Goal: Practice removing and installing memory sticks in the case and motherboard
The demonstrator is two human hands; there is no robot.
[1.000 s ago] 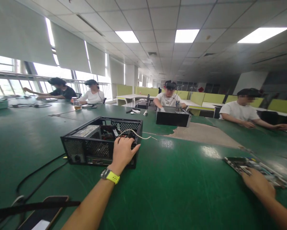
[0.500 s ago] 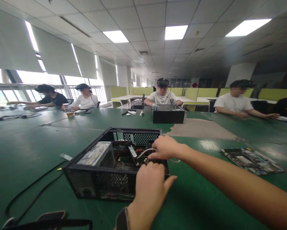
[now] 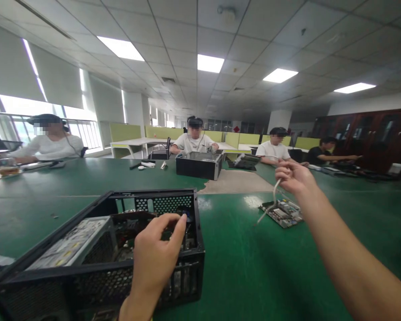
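Observation:
My left hand [image 3: 158, 249] hangs over the near right part of an open black computer case [image 3: 196, 258]. Its thumb and index finger are curled with their tips together; whatever may be between them is hidden. Out to the right, my right hand [image 3: 292, 176] is raised above the table, its fingers closed on a light grey cable [image 3: 274, 196]. The cable dangles, with its free end over the green surface. A dark piece with a silvery face [image 3: 246, 160] shows left of this hand; I cannot tell whether it is joined to the cable. The case holds a metal power supply [image 3: 76, 240].
A motherboard [image 3: 285, 215] lies on the green table [image 3: 230, 240] behind the cable. Across from me, a person in gloves works at another case [image 3: 196, 166]. Brown board [image 3: 240, 182] covers part of the table. Other people sit left and right.
My right hand has left the case, rising to the right with the cable. The silvery part has gone from the case. My left hand has shifted and curled its fingers. The view has turned right.

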